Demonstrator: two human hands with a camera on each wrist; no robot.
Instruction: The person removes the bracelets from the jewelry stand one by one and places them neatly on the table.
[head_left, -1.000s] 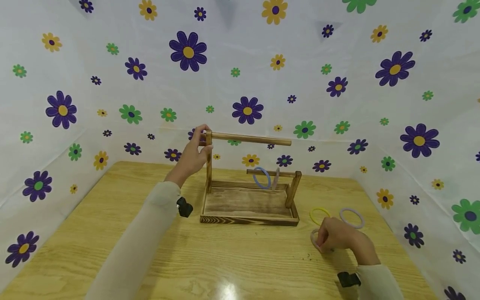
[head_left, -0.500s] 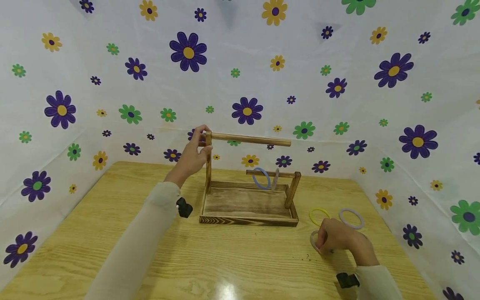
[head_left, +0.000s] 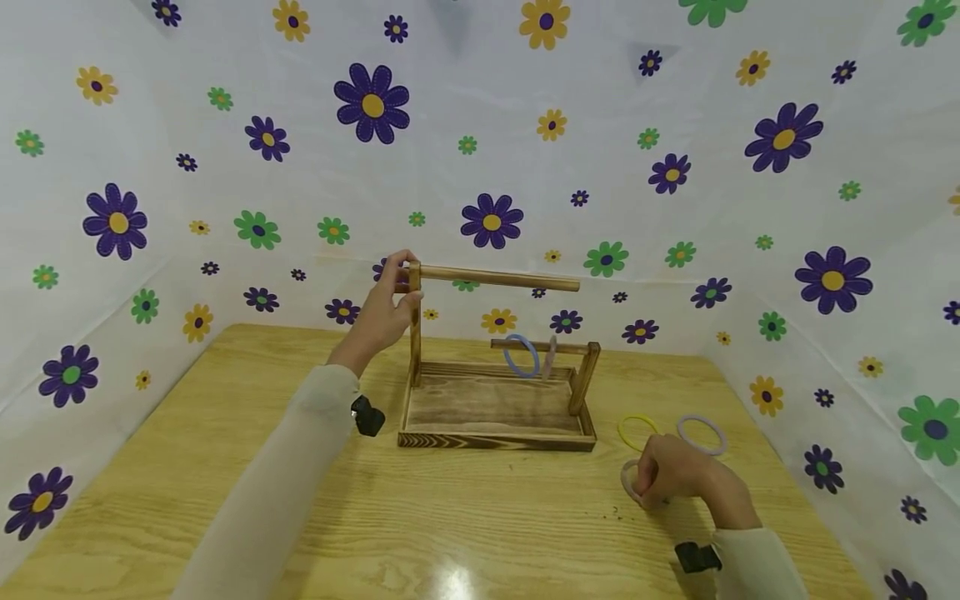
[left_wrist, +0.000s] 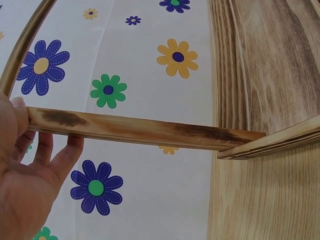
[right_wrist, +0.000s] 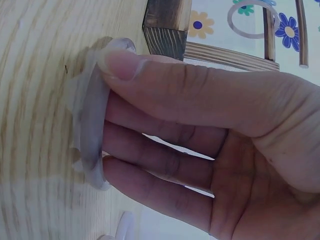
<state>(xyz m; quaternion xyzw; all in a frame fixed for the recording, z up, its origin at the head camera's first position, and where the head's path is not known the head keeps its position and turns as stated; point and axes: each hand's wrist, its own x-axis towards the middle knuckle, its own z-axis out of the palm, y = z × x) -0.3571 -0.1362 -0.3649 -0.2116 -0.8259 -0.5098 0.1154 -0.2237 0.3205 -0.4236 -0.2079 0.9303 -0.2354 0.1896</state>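
Observation:
A wooden bangle stand [head_left: 495,441] has a tall left post [head_left: 416,342] with a long upper rod [head_left: 502,277], and a short right post [head_left: 584,380] with a lower rod. My left hand [head_left: 381,315] grips the top of the tall post, thumb on one side and fingers on the other in the left wrist view. On the lower rod hang a blue bangle [head_left: 535,354] and a pinkish-brown bangle [head_left: 550,358]. Right of the stand, my right hand [head_left: 675,471] pinches a greyish translucent bangle [right_wrist: 92,120], tilted up at the table surface.
A yellow bangle [head_left: 636,417] and a lavender bangle [head_left: 724,437] lie on the wooden table [head_left: 480,517], just beyond my right hand. Small dark specks dot the wood nearby. Flower-patterned white sheeting [head_left: 442,175] encloses the back and sides.
Both hands keep their places and their holds. The whole head view shifts very slightly; the bangles and stand stay where they were.

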